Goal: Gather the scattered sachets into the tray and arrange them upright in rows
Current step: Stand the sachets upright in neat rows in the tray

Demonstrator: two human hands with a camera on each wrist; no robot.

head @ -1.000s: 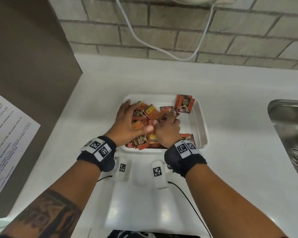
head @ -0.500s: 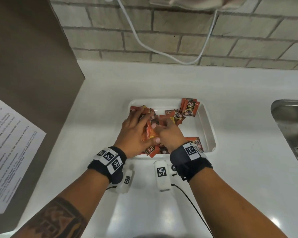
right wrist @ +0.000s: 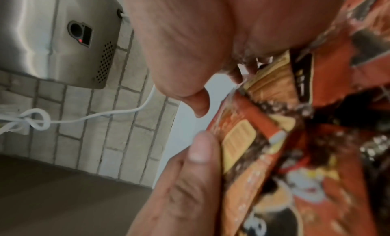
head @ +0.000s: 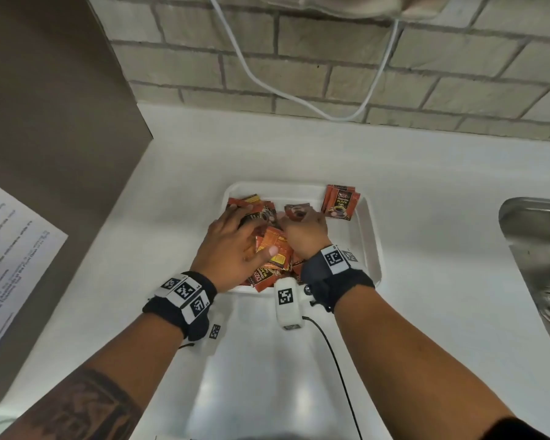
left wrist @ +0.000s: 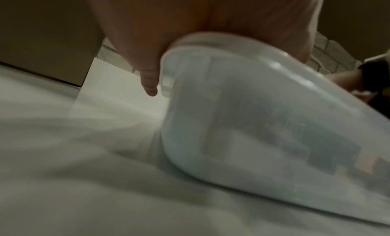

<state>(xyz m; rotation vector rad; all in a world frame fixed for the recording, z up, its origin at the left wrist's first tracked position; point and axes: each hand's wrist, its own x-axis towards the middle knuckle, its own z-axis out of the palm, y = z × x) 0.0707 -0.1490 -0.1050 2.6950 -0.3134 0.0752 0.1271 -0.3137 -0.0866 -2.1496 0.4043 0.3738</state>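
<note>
On the glossy white counter [head: 426,265], a rounded translucent plastic tray [head: 370,236] holds crinkly orange foil sachets [head: 273,249]. Left hand [head: 232,249] presses them, fingers spread toward 12 o'clock; right hand [head: 305,236] curls, pinching some.

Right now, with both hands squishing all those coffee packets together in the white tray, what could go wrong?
1. The loose sachets are a jumbled pile under the left hand and right hand; squeezed together, some might slip over the tray rim onto the counter.
2. The standing sachets lean at the far right corner; a nudge from the right hand could topple them.
3. Pressing hard could crumple the packets.
</note>
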